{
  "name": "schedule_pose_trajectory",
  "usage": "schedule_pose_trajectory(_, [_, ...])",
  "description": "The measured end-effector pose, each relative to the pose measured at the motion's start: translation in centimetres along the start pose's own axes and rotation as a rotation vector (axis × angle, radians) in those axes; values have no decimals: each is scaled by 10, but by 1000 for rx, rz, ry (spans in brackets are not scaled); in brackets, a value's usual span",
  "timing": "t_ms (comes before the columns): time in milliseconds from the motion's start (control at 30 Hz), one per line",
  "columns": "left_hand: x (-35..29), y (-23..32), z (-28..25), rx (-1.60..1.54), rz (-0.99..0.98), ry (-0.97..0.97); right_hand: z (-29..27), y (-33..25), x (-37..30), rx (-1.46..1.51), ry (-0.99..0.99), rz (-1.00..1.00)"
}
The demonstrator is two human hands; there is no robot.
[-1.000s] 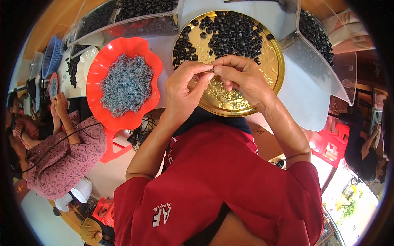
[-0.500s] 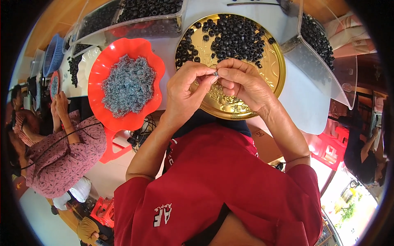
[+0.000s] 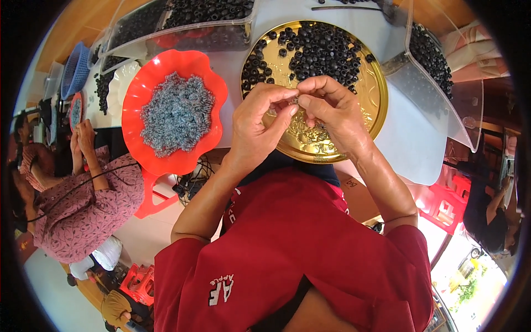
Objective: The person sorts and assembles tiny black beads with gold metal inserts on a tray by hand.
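Two bare hands meet above a round gold tray [image 3: 383,108], which sits at the near edge of a pale tabletop [image 3: 415,141]. The left hand [image 3: 259,120] and the right hand [image 3: 336,115] are nearly closed, each with thumb and forefinger pinched on one small grey piece [image 3: 295,101] — mostly covered by fingertips, so its exact shape cannot be told. It looks light, stiff and metallic, probably slick enough to spring free; it is best gripped at its opposite sides with the very fingertips, lightly. Black beads [image 3: 323,52] heap toward the tray's far edge, and look smooth and ready to roll. Left of the tray, close to the tabletop's near edge, a wavy-rimmed red bowl [image 3: 217,91] holds a mound of grey-blue coils [image 3: 177,113], which look springy and likely to tangle. Clear bins of black pieces stand beyond — one toward the far left [image 3: 204,40], one at the right edge [image 3: 442,113].
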State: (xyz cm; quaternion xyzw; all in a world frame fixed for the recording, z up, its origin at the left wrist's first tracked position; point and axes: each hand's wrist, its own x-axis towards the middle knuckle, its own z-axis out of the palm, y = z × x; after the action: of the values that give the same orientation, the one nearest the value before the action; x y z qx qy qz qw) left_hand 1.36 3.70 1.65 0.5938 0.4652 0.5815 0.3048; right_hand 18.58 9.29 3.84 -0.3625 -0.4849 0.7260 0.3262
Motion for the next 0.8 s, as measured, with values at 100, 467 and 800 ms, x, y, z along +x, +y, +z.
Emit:
schedule_pose_trajectory(100, [-2, -1, 0, -7, -31, 52, 1, 4, 3, 233, -42, 59])
schedule_pose_trajectory(467, [1, 7, 1, -408, -384, 56, 6, 14, 6, -274, 81, -370])
schedule_pose_trajectory(800, [9, -4, -16, -857, -832, -99, 3, 12, 9, -159, -60, -382])
